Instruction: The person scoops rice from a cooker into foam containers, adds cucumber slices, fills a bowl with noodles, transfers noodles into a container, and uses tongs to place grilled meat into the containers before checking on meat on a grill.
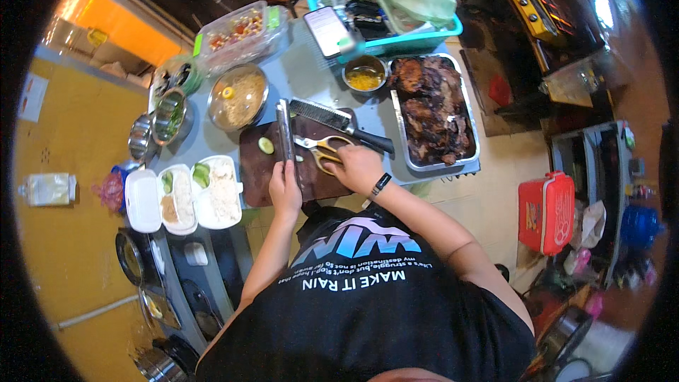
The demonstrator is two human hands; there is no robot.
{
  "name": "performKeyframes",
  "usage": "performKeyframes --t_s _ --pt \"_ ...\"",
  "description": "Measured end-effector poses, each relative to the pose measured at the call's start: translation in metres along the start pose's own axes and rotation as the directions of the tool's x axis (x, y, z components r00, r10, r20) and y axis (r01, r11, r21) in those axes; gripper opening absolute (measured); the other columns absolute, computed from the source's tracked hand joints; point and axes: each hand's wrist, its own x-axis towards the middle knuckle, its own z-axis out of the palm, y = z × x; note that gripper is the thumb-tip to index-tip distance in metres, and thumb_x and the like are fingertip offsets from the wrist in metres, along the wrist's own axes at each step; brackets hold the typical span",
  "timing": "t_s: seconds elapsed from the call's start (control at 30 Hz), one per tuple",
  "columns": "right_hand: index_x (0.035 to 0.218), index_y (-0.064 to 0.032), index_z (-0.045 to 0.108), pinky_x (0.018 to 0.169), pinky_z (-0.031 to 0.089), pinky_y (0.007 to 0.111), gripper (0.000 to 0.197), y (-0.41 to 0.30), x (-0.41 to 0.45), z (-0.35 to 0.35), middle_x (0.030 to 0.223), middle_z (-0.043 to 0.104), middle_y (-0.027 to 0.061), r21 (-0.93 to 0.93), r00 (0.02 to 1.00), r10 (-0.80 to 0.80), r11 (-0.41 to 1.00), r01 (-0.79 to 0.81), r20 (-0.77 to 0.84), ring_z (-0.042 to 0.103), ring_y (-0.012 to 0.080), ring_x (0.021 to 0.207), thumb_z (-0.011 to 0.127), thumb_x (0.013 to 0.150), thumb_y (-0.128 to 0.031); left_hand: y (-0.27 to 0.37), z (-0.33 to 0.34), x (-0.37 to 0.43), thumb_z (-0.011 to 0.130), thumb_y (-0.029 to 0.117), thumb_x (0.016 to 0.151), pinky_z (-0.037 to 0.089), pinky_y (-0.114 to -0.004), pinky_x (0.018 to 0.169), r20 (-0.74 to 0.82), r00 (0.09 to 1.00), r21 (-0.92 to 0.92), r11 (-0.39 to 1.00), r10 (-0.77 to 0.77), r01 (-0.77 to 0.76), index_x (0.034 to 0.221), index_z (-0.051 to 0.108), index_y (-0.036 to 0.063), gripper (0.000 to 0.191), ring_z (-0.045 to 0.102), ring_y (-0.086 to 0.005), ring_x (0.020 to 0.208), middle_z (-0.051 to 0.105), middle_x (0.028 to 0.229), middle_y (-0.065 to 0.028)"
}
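Observation:
My left hand [286,192] grips the lower end of a pair of metal tongs [285,130], which point away from me over the brown cutting board [260,183]. My right hand [362,168] has its fingers at the handle loops of kitchen scissors [324,149]; the blades point left towards the tongs. Beyond the scissors lies a black-handled knife [324,113], its handle slanting down to the right. A cucumber slice [266,145] rests on the board left of the tongs.
Right of the board stands a foil tray of dark grilled meat [432,111], below a metal bowl with yellow contents [365,74]. Two foam boxes with rice [223,191] sit open at left. A lidded bowl [238,98], a phone [327,32] and a turquoise basket [414,42] are farther back.

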Motion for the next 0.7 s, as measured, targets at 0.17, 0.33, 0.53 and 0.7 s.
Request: performKeyframes --t_s 0.17,0.33,0.53,0.7 --pt "0.087 -0.0020 0.060 0.069 0.045 0.044 0.042 -0.010 -0.030 -0.026 0.080 0.059 0.0186 0.514 0.997 -0.067 0.857 0.041 0.031 0.058 0.0368 0.079 0.058 0.083 -0.043 0.013 0.064 -0.025 0.029 0.057 0.094 0.045 -0.024 0.065 0.111 0.953 -0.467 0.861 0.282 -0.200 0.126 0.039 -0.0009 0.067 0.055 -0.0132 0.075 0.057 0.089 -0.0076" --pt "0.105 -0.0042 0.052 0.069 0.044 0.043 0.039 0.032 -0.071 -0.015 0.085 0.058 0.0198 0.532 0.917 0.231 0.846 -0.024 -0.326 0.057 0.0370 0.081 0.058 0.085 -0.037 0.025 0.096 -0.025 0.033 0.056 0.095 0.050 -0.025 0.066 0.729 0.646 -0.365 0.927 0.226 0.087 0.139 0.027 0.0050 0.068 0.060 -0.0129 0.087 0.059 0.102 -0.0081" --pt "0.104 -0.0013 0.054 0.065 0.047 0.038 0.039 0.034 -0.191 -0.049 0.082 0.063 0.0145 0.704 0.361 0.741 0.662 -0.256 -0.566 0.062 0.0245 0.074 0.062 0.084 -0.034 0.097 0.111 -0.032 0.055 0.026 0.093 0.040 -0.018 0.052 0.977 -0.091 0.144 0.910 -0.193 -0.389 0.114 0.052 0.0036 0.031 0.051 -0.0059 0.059 0.062 0.076 -0.0037" --pt "0.098 -0.0052 0.062 0.065 0.049 0.034 0.039 0.022 -0.388 0.081 0.084 0.066 0.0134 0.945 -0.575 0.772 0.099 -0.310 -0.270 0.064 0.0224 0.075 0.065 0.081 -0.040 0.109 0.163 -0.055 0.069 0.026 0.083 0.044 -0.022 0.058 0.717 -0.424 0.049 0.647 -0.553 -0.761 0.102 0.061 0.0024 0.031 0.056 -0.0089 0.067 0.063 0.080 -0.0038"
